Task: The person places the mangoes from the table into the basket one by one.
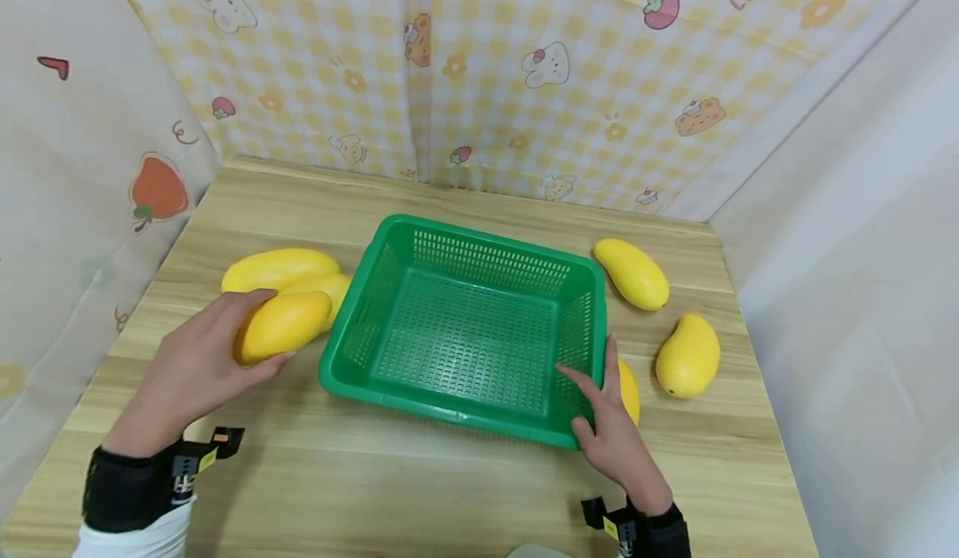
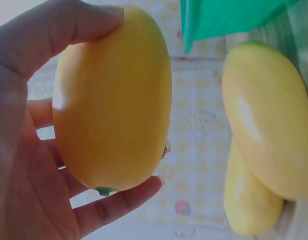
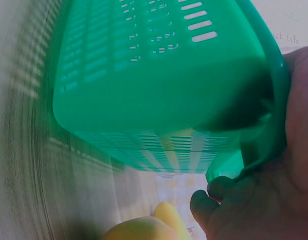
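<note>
On the table (image 1: 390, 491) a green basket (image 1: 464, 337) is gripped near its front right corner, fingers of the right hand (image 1: 613, 433) hooked over. Toward the table's left edge a mango (image 1: 286, 326) is held, left hand (image 1: 196, 360) half-curled round it. Looks like pick-up; a lift clear of neighbouring mangoes (image 1: 271, 267) seems called for.

Along the near side you have bare table (image 1: 360, 491), and from above you can reach straight into the green basket (image 1: 457, 416). Its walls block low crossings; yellow mangoes (image 1: 273, 269) crowd its left, your right hand (image 1: 618, 437) and further mangoes (image 1: 633, 273) its right.
</note>
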`<state>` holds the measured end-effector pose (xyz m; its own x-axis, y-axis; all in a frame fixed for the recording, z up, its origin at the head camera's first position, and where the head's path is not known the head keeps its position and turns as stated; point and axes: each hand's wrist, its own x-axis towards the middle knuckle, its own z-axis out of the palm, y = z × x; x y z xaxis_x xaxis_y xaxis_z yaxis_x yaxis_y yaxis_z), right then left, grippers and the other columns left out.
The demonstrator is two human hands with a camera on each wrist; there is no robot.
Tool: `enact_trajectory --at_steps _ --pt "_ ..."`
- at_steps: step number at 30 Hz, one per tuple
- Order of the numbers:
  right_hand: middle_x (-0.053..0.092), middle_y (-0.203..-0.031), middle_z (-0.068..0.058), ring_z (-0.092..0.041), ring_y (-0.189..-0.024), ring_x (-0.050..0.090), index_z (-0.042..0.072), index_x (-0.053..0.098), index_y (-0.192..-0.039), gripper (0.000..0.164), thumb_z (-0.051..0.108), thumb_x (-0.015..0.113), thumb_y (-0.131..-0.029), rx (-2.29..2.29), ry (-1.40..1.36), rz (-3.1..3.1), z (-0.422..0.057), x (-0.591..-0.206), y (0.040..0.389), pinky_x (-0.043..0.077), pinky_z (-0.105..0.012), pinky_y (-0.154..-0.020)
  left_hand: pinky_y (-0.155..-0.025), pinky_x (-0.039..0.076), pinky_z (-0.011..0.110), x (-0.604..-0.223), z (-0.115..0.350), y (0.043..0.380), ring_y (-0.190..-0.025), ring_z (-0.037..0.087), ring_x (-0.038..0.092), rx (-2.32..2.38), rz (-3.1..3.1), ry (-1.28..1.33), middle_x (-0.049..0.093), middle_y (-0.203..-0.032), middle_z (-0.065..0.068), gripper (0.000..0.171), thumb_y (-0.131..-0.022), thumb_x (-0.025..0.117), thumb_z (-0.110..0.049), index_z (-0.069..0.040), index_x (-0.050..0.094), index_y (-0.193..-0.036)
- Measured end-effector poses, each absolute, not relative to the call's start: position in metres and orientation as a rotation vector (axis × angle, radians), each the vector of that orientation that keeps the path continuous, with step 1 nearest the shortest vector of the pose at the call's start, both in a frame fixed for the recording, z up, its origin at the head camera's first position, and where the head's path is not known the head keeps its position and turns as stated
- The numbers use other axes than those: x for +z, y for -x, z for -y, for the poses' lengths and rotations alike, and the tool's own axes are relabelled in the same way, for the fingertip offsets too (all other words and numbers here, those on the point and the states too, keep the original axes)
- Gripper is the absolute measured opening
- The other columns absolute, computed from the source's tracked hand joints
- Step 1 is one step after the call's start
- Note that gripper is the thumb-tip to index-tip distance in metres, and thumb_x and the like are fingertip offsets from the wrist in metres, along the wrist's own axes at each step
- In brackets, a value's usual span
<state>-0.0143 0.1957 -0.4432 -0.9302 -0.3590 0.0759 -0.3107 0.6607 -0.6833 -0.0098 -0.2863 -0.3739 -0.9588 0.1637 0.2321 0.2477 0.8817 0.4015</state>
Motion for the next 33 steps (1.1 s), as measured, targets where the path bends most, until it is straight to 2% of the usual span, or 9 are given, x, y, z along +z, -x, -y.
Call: enact_trajectory --at_steps 3,9,12,14,19,24,28,31,33 --pt "-0.02 -0.156 -0.016 -0.043 -0.139 0.01 0.016 0.05 -0.138 0.072 -0.012 0.051 -0.072 -1.129 0.569 -2.797 -0.197 -0.443 0.015 0.043 -0.028 -0.065 -0.068 0.045 0.049 -0.371 0.277 0.018 -0.084 0.031 0.054 -0.64 2.845 0.353 0.058 -0.112 0.018 0.075 -0.066 0.085 -0.023 -0.001 0.05 -0.129" --pt "-0.018 -0.156 -0.018 -0.044 -0.136 0.019 0.014 0.052 -0.136 0.07 -0.013 0.05 -0.072 -1.154 0.602 -2.789 -0.198 -0.443 0.015 0.036 -0.022 -0.049 -0.067 0.048 0.049 -0.366 0.261 0.036 -0.085 0.03 0.057 -0.606 2.844 0.395 0.06 -0.113 0.015 0.074 -0.069 0.084 -0.031 -0.002 0.052 -0.128" --pt "-0.019 -0.156 -0.017 -0.043 -0.135 0.021 0.015 0.053 -0.136 0.07 -0.013 0.05 -0.072 -1.156 0.589 -2.781 -0.199 -0.443 0.015 0.033 -0.021 -0.045 -0.067 0.048 0.047 -0.363 0.253 0.046 -0.082 0.029 0.057 -0.568 2.858 0.427 0.06 -0.113 0.013 0.073 -0.069 0.084 -0.035 -0.004 0.052 -0.128" --pt "-0.02 -0.156 -0.015 -0.043 -0.137 0.019 0.016 0.052 -0.136 0.071 -0.013 0.049 -0.072 -1.154 0.579 -2.77 -0.199 -0.444 0.016 0.033 -0.021 -0.045 -0.068 0.048 0.045 -0.362 0.248 0.051 -0.082 0.028 0.057 -0.56 2.862 0.454 0.06 -0.112 0.011 0.072 -0.069 0.084 -0.035 -0.006 0.053 -0.127" --pt "-0.021 -0.156 -0.014 -0.043 -0.133 0.027 0.017 0.052 -0.137 0.071 -0.013 0.05 -0.072 -1.148 0.58 -2.767 -0.199 -0.445 0.016 0.033 -0.021 -0.043 -0.065 0.047 0.042 -0.356 0.237 0.063 -0.08 0.025 0.056 -0.585 2.864 0.539 0.06 -0.106 0.01 0.067 -0.072 0.083 -0.033 -0.007 0.052 -0.126" --pt "-0.02 -0.156 -0.014 -0.043 -0.132 0.027 0.018 0.049 -0.139 0.074 -0.012 0.049 -0.071 -1.162 0.596 -2.771 -0.201 -0.445 0.016 0.032 -0.021 -0.043 -0.063 0.047 0.042 -0.352 0.222 0.077 -0.08 0.026 0.055 -0.619 2.888 0.584 0.059 -0.109 0.013 0.067 -0.076 0.08 -0.036 -0.006 0.05 -0.129" --pt "-0.019 -0.156 -0.015 -0.044 -0.128 0.033 0.019 0.046 -0.141 0.075 -0.011 0.048 -0.072 -1.154 0.631 -2.76 -0.202 -0.445 0.018 0.032 -0.02 -0.044 -0.063 0.047 0.041 -0.351 0.212 0.086 -0.079 0.025 0.055 -0.628 2.886 0.614 0.059 -0.109 0.011 0.068 -0.076 0.078 -0.04 -0.007 0.05 -0.129" --pt "-0.02 -0.156 -0.014 -0.045 -0.13 0.031 0.018 0.042 -0.143 0.077 -0.011 0.048 -0.072 -1.141 0.649 -2.74 -0.202 -0.444 0.019 0.033 -0.02 -0.047 -0.063 0.047 0.039 -0.349 0.206 0.091 -0.076 0.023 0.055 -0.632 2.874 0.637 0.058 -0.106 0.009 0.067 -0.077 0.077 -0.041 -0.009 0.05 -0.129" --pt "-0.021 -0.156 -0.013 -0.045 -0.131 0.03 0.017 0.037 -0.146 0.077 -0.012 0.049 -0.076 -1.135 0.642 -2.723 -0.202 -0.44 0.02 0.038 -0.022 -0.048 -0.062 0.047 0.039 -0.349 0.204 0.093 -0.074 0.022 0.054 -0.633 2.871 0.639 0.058 -0.104 0.008 0.067 -0.076 0.078 -0.04 -0.009 0.05 -0.129"
